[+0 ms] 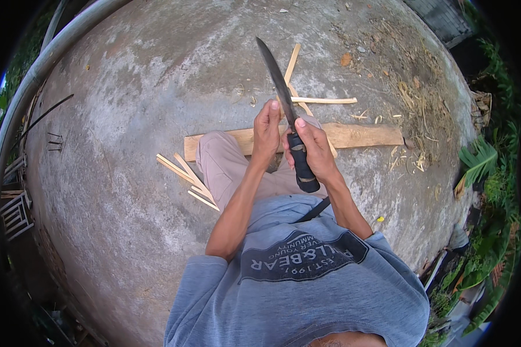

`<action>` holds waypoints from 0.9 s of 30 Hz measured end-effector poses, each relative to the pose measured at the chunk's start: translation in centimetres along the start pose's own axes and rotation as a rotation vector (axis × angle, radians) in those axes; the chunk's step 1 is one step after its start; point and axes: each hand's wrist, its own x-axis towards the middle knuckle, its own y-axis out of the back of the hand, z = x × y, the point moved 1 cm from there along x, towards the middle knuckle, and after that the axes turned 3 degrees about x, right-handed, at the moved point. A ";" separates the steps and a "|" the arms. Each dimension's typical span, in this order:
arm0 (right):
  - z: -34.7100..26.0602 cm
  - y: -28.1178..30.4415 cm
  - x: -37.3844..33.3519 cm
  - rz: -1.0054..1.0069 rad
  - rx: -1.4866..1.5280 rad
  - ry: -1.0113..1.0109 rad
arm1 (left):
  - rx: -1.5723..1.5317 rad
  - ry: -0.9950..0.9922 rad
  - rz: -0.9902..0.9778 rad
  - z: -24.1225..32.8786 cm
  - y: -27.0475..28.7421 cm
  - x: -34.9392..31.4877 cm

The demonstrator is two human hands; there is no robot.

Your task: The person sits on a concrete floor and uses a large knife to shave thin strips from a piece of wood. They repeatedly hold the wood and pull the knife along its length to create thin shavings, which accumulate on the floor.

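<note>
My right hand (314, 144) is wrapped round the black, tape-bound handle of a machete (276, 72). Its dark blade points up and away to the left, with the thumb at its base. Just left of the blade, my left hand (266, 130) is closed with the thumb up, on something I cannot make out. Beyond the hands lie pale wooden strips, one crosswise (330, 100) and another slanting away (293, 62). A flat wooden plank (364, 135) lies across the ground, partly hidden by my legs and hands.
Several pale strips (182, 173) lie beside my left leg. Shavings (419, 162) and dry debris (414, 87) are scattered on the concrete ground (116, 144) to the right. A metal pipe (26, 92) curves along the left rim; green plants (486, 168) border the right.
</note>
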 end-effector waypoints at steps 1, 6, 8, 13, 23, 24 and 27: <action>0.0 0.0 0.0 0.000 -0.006 0.004 | 0.010 -0.043 -0.001 -0.2 0.0 0.1; 0.0 -0.3 -0.1 0.045 -0.033 0.067 | -0.026 0.089 -0.047 1.7 -0.8 -0.4; 0.0 -0.2 -0.2 0.040 -0.030 0.057 | -0.006 0.056 -0.047 1.2 -0.7 -0.3; 0.4 0.4 0.1 0.019 0.020 0.040 | 0.018 -0.007 -0.074 0.0 -0.5 0.2; 1.1 0.8 0.3 0.079 0.047 0.071 | 0.071 0.007 -0.114 -0.7 -0.3 0.6; 1.1 0.9 0.4 0.088 0.051 0.076 | 0.086 0.006 -0.118 -0.9 -0.3 0.7; 1.0 1.2 0.3 0.089 0.044 0.069 | 0.106 -0.024 -0.099 -1.6 -0.4 1.0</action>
